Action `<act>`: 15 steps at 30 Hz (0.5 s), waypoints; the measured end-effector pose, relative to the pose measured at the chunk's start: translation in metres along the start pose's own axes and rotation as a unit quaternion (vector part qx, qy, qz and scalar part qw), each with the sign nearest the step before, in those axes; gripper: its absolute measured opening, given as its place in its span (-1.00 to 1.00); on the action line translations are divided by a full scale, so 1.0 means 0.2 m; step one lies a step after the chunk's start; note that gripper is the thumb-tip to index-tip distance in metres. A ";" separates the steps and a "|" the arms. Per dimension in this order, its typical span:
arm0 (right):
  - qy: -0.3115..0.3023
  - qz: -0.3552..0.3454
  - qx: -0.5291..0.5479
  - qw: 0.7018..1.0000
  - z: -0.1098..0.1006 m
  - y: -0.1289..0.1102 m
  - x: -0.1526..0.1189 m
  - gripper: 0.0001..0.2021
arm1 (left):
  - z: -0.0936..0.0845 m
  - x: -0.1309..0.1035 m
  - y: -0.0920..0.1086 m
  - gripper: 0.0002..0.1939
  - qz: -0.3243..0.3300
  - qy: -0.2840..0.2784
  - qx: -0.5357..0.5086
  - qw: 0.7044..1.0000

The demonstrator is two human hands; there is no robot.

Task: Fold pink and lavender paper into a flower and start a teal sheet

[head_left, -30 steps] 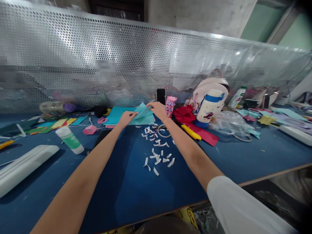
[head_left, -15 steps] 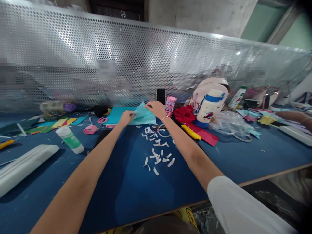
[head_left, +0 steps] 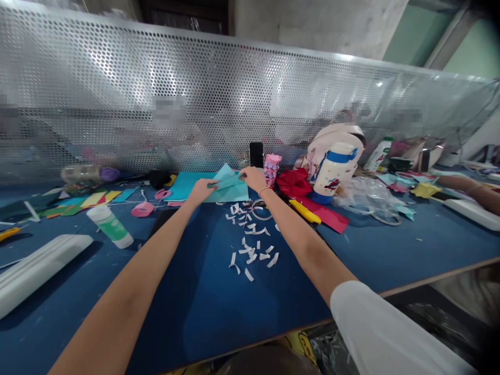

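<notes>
A light blue sheet of paper [head_left: 227,182] is lifted over a stack of blue paper [head_left: 187,182] at the back of the table. My left hand [head_left: 202,190] pinches its left end, and my right hand [head_left: 253,177], with a beaded bracelet at the wrist, grips its right end. Between the hands the sheet looks folded, one corner pointing up. White paper scraps [head_left: 250,250] lie scattered on the blue table nearer to me. A roll of tape [head_left: 261,209] lies by my right wrist. Behind my right hand stands a pink and purple paper piece [head_left: 272,169].
A glue bottle [head_left: 110,226] and a long white case [head_left: 42,268] lie to the left. To the right are a yellow cutter [head_left: 305,211], red paper [head_left: 330,216], a water bottle [head_left: 334,172], a backpack [head_left: 351,138] and a plastic bag [head_left: 363,198]. A phone [head_left: 256,154] leans against the perforated screen.
My right hand has moved slightly right and down along the light blue sheet. The sheet's raised right part has come down, and a fold now runs between my hands.
</notes>
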State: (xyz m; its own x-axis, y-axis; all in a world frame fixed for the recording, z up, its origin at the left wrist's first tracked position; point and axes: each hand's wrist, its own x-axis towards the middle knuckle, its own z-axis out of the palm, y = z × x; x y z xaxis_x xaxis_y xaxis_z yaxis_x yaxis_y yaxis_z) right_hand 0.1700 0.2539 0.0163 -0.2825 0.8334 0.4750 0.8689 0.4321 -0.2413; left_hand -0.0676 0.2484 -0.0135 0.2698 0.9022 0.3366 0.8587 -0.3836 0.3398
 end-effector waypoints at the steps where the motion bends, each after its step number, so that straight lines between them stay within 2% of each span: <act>1: 0.008 0.008 -0.003 1.000 0.00 0.00 0.00 -0.77 | 0.00 0.00 0.01 -0.67 0.000 -0.005 0.004 1.000; 10: 0.111 -0.012 -0.012 0.994 -0.15 -0.09 0.01 -0.65 | -0.03 -0.01 0.08 -0.67 -0.052 -0.065 0.058 0.995; 15: 0.178 -0.042 0.002 0.983 -0.27 -0.11 0.04 -0.67 | -0.16 -0.01 0.14 -0.71 -0.055 -0.109 0.055 0.991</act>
State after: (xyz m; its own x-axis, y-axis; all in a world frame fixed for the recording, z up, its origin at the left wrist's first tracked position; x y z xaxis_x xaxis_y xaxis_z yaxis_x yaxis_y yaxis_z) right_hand 0.1698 0.2322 0.0704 -0.1921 0.6222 0.7589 0.8469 0.4959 -0.1922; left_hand -0.0577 0.2299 0.0239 0.2501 0.9630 0.1003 0.9273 -0.2680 0.2614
